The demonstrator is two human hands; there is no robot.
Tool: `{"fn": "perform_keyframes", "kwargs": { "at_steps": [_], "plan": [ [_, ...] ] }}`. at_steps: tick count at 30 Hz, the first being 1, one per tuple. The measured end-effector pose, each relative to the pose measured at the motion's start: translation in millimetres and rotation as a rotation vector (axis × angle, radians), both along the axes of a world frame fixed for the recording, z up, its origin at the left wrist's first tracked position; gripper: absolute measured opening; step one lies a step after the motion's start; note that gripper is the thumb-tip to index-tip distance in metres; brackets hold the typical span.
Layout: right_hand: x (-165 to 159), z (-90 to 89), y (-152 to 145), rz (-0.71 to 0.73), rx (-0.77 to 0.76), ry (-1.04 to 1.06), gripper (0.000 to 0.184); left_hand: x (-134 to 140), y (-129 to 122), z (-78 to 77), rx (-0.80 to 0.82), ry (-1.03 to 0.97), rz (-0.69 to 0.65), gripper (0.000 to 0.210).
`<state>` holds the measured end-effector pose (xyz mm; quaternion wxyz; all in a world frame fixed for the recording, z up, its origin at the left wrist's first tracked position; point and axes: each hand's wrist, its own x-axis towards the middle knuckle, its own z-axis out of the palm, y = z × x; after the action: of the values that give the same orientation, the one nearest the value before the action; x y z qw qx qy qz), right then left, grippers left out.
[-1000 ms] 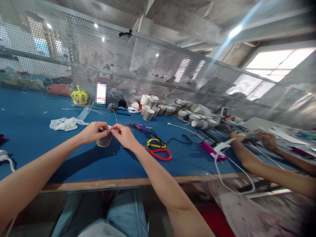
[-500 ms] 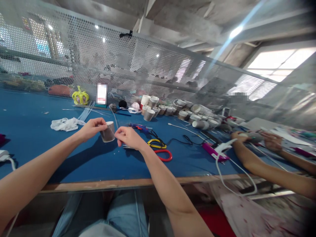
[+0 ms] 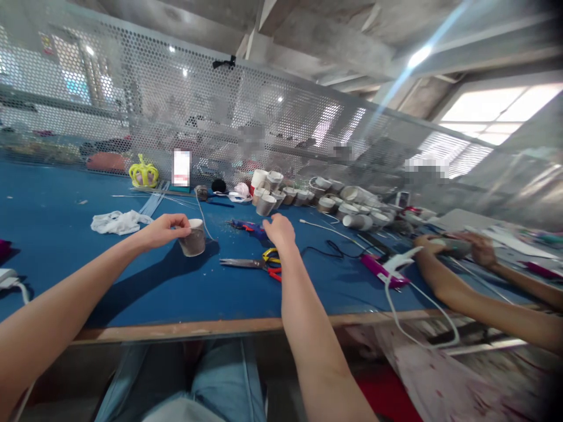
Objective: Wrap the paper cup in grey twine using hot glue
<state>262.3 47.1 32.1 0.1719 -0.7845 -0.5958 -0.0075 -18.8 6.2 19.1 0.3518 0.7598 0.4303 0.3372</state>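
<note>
My left hand (image 3: 169,227) pinches the rim of a small paper cup (image 3: 193,241), its side wrapped in grey-brown material. The cup is upright, close to the tabletop. A pale cord (image 3: 206,220) runs from a small spool (image 3: 201,192) behind to beside the cup. Farther right, my right hand (image 3: 280,231) has its fingers curled at the rear of a blue glue gun (image 3: 247,227) with red parts, which lies on the table. Part of its handle is hidden by the hand. Below it lie scissors (image 3: 246,264) with yellow and red handles, partly covered by my right wrist.
Several wrapped cups (image 3: 266,204) stand at the back. White crumpled plastic (image 3: 118,222) and a yellow crown-shaped item (image 3: 143,173) are at left. Rightward lie a purple glue gun (image 3: 382,271), a black cable (image 3: 332,251) and a co-worker's hands (image 3: 481,251).
My right hand has left the cup's side and moved right to the blue glue gun, uncovering the scissor blades. My left hand still holds the cup, now slightly lower.
</note>
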Motion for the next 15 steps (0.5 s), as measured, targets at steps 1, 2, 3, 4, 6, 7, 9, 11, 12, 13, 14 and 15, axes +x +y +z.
{"fn": "perform_keyframes", "kwargs": {
  "at_steps": [1,2,3,4,6,7,9,11,12,13,14,15],
  "plan": [
    [6.4,-2.3,3.8,-0.007,-0.081,-0.016,0.032,-0.3,-0.9,1.6,-0.003,0.015,-0.003,0.017],
    [10.9,-5.2,7.1,-0.001,-0.148,-0.026,0.031,-0.4,-1.7,2.9,-0.007,0.026,-0.004,0.017],
    [13.6,-8.2,9.7,0.02,-0.189,-0.025,0.029,-0.5,-2.4,3.9,-0.01,0.035,-0.002,0.017],
    [14.8,-11.3,11.7,0.043,-0.207,-0.02,0.027,-0.6,-3.0,4.7,-0.011,0.042,-0.001,0.016],
    [14.1,-16.6,14.3,0.085,-0.227,-0.024,0.024,-0.7,-3.4,5.4,-0.006,0.053,-0.001,0.016],
    [12.9,-18.7,15.1,0.103,-0.227,-0.028,0.023,-0.9,-3.2,5.4,-0.003,0.057,-0.004,0.016],
    [10.2,-21.4,15.8,0.131,-0.208,-0.038,0.024,-1.4,-2.3,4.8,-0.002,0.059,-0.017,0.016],
    [8.1,-22.5,16.2,0.146,-0.177,-0.055,0.028,-2.1,-1.0,3.9,-0.005,0.057,-0.032,0.016],
    [7.3,-22.5,16.2,0.148,-0.159,-0.067,0.031,-2.4,-0.4,3.4,-0.004,0.056,-0.035,0.016],
    [6.6,-22.3,16.2,0.147,-0.137,-0.083,0.033,-2.7,0.1,3.0,0.0,0.055,-0.036,0.016],
    [6.0,-21.8,16.2,0.148,-0.112,-0.107,0.035,-2.9,0.5,2.6,0.002,0.054,-0.035,0.016],
    [5.4,-21.2,16.3,0.147,-0.081,-0.138,0.037,-3.0,0.8,2.3,0.003,0.051,-0.035,0.016]
  ]
}}
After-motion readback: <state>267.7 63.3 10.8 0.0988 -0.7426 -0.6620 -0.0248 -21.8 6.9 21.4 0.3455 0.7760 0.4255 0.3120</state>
